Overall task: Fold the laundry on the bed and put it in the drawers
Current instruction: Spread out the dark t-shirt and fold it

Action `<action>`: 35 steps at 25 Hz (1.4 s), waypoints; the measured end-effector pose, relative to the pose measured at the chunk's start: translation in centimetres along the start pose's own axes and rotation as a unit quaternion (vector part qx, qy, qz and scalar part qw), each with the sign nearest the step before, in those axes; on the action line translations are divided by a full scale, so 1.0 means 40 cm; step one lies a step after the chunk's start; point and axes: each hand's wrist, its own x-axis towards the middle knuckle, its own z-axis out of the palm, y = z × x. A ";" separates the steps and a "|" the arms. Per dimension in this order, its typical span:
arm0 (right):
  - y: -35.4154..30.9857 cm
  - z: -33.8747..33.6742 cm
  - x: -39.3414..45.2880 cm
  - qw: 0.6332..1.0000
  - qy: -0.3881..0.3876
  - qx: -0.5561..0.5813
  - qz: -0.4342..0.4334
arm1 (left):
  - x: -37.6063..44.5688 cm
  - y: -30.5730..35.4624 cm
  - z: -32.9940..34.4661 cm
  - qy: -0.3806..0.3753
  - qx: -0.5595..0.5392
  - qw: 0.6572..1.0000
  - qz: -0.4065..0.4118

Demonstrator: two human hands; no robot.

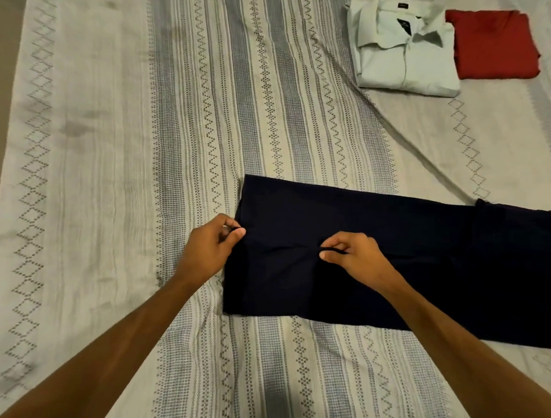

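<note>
Two hands pinch the dark navy garment [396, 262] lying flat on the bed [105, 160] — the left hand [211, 246] nips its left edge between thumb and fingers, the right hand [353, 255] nips a raised crease near the middle. It looks light, soft and limp, likely to sag and wrinkle — best held at edges or corners, both hands well apart.
</note>
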 end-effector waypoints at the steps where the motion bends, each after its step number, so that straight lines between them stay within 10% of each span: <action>1: 0.004 0.016 0.003 0.999 0.011 -0.037 -0.008 | -0.003 -0.003 0.011 0.025 0.001 1.000 -0.012; 7: 0.021 0.007 -0.004 0.998 0.046 0.030 -0.020 | -0.035 0.005 0.024 0.092 -0.022 0.994 -0.049; 13: 0.065 0.076 -0.069 0.934 0.209 -0.267 -0.111 | -0.133 0.045 0.047 0.113 -0.007 0.975 -0.189; 18: 0.071 0.204 -0.091 0.956 0.100 -0.272 -0.054 | -0.124 0.042 0.088 -0.026 0.050 0.974 -0.221; 27: -0.153 0.042 0.091 0.964 0.024 -0.207 -0.165 | -0.220 0.003 0.079 0.021 0.146 0.963 -0.225; 35: -0.326 -0.005 0.340 0.886 -0.168 -0.376 -0.212 | -0.304 -0.026 0.148 0.037 -0.131 0.950 -0.280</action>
